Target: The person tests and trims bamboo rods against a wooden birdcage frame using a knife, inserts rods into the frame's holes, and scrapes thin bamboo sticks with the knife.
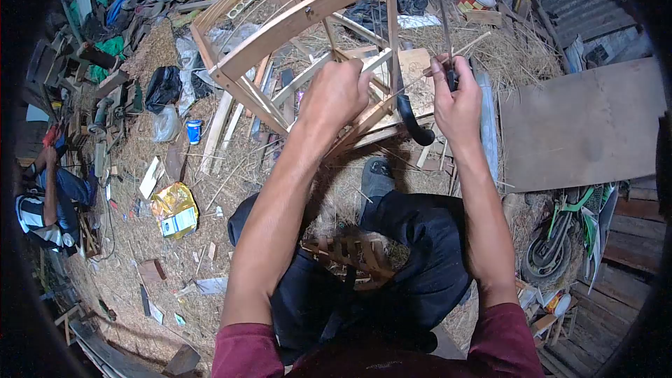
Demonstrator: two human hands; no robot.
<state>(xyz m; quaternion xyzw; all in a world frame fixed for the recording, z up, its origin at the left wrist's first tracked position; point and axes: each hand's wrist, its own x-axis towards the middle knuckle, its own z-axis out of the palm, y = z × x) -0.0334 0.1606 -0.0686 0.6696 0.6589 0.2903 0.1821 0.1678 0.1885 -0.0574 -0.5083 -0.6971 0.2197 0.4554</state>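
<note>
A wooden frame (297,21) of curved and straight slats stands tilted in front of me at the top centre. My left hand (337,91) is closed round one of its slats near the lower middle. To the right of the frame, my right hand (456,91) is closed on a thin dark rod-like tool (444,21) that points upward. A thin wooden strip or stick runs from near that hand toward the frame. A black curved handle-like piece (414,122) lies between the hands, by the frame's lower right corner.
Wood scraps and shavings cover the floor (210,266). A yellow package (175,211) and a blue cup (194,131) lie left. A large flat board (584,126) is right, above a wheel (548,252). Another person (52,196) sits at the far left.
</note>
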